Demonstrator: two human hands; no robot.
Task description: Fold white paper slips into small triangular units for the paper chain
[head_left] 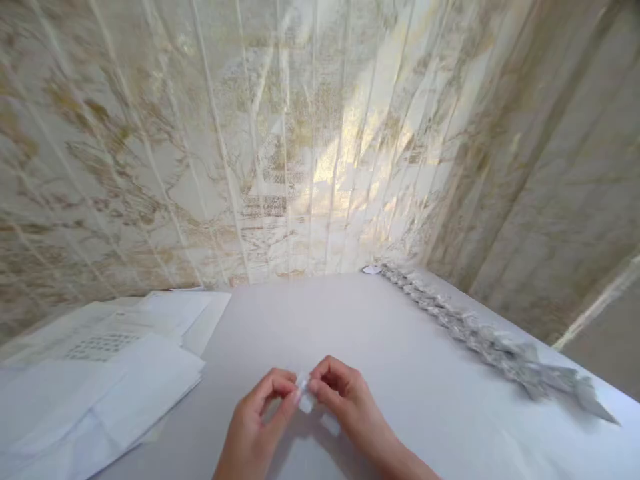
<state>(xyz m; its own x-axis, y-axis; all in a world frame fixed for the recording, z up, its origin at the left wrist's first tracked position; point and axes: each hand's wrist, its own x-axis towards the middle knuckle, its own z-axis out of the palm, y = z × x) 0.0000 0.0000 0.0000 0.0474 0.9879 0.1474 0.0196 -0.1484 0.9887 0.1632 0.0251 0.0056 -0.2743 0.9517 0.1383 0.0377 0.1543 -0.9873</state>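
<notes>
Between my two hands, low in the middle of the head view, is a small folded piece of white paper. My left hand pinches its left side between thumb and fingertips. From the right, my right hand grips the other side with thumb and forefinger. Both hands are closed on it just above the white table. Motion blur and the fingertips hide the exact folds. Another small white scrap seems to lie under my right hand, partly covered.
Loose sheets of paper, some printed, are heaped on the left. A long row of folded grey-white paper pieces runs along the right edge. A small white piece lies at the back, against the patterned wall.
</notes>
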